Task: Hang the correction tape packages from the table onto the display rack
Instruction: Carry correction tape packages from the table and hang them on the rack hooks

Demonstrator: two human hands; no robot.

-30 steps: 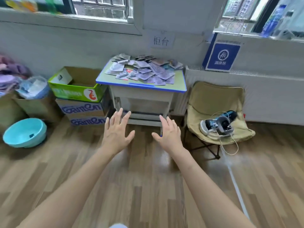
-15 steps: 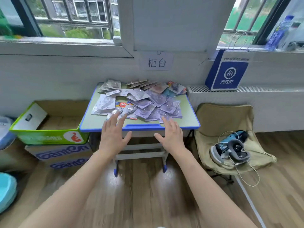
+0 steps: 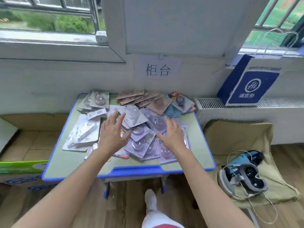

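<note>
**Item:** correction tape packages [image 3: 139,132], a loose overlapping heap, lying across the middle and back of the table [image 3: 136,170].
**Risk:** the glossy cards are overlapping, so a grab is likely lifting several together or sliding neighbours off the table's front edge, which a few are already nearing.
**Hands:** left hand [image 3: 111,135] and right hand [image 3: 172,134] are reaching over the table's centre, fingers [image 3: 115,117] straight, spread, holding nothing.
**Position:** packages are lying under and between the fingers; contact cannot be told.
**Display rack:** not showing.
</note>
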